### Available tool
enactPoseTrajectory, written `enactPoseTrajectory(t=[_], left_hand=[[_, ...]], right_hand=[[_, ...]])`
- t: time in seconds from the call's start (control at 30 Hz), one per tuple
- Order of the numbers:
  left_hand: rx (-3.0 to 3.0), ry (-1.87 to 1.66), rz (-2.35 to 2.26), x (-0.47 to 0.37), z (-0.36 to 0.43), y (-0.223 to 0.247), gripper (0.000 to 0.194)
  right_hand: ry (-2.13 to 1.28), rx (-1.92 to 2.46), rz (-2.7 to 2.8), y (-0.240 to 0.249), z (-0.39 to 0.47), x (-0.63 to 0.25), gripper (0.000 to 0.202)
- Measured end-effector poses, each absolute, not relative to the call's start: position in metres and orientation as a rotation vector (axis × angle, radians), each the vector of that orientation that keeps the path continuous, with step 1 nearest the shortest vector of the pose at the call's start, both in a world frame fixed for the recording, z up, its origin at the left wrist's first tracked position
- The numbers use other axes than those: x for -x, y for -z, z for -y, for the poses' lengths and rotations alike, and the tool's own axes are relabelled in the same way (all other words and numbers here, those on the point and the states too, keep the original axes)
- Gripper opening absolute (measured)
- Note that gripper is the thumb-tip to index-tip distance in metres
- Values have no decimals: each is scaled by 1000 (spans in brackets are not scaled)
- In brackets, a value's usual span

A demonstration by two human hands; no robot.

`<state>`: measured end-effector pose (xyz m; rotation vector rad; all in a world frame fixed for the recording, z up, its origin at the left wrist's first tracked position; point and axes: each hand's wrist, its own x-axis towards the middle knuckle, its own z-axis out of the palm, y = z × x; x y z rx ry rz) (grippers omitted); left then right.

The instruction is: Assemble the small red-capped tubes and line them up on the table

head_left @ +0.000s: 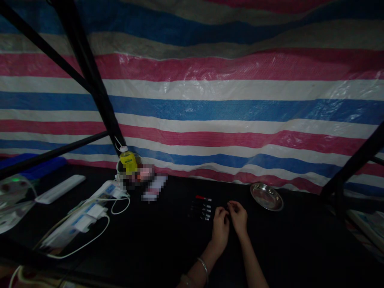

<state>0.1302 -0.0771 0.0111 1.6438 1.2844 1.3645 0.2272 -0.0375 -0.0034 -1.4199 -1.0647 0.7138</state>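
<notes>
Close together over the dark table [150, 248], my left hand [221, 228] and my right hand [239, 216] almost meet at the fingertips. Both have their fingers curled and pinched; whatever is between them is too small and dark to name. Just left of my left hand lies a row of several markers [204, 210], side by side. The farthest is a red marker [201, 197]; the others are black with pale print. A shiny round metal dish [267, 196] sits to the right, beyond my right hand.
On the left are a white power strip [87, 216] with plugs and looping white cables [118, 213], and a long white bar [61, 189]. A yellow bottle [129, 160] stands at the back by a black frame post [102, 92]. Striped plastic sheeting [225, 108] hangs behind the table.
</notes>
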Motion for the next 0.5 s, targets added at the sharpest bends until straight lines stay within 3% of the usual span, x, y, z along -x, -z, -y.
enactPoseTrajectory(t=[0.5], left_hand=[[-1692, -1524, -1192, -130, 83, -18, 26]], right_hand=[[-1292, 1043, 488, -26, 46, -210, 46]])
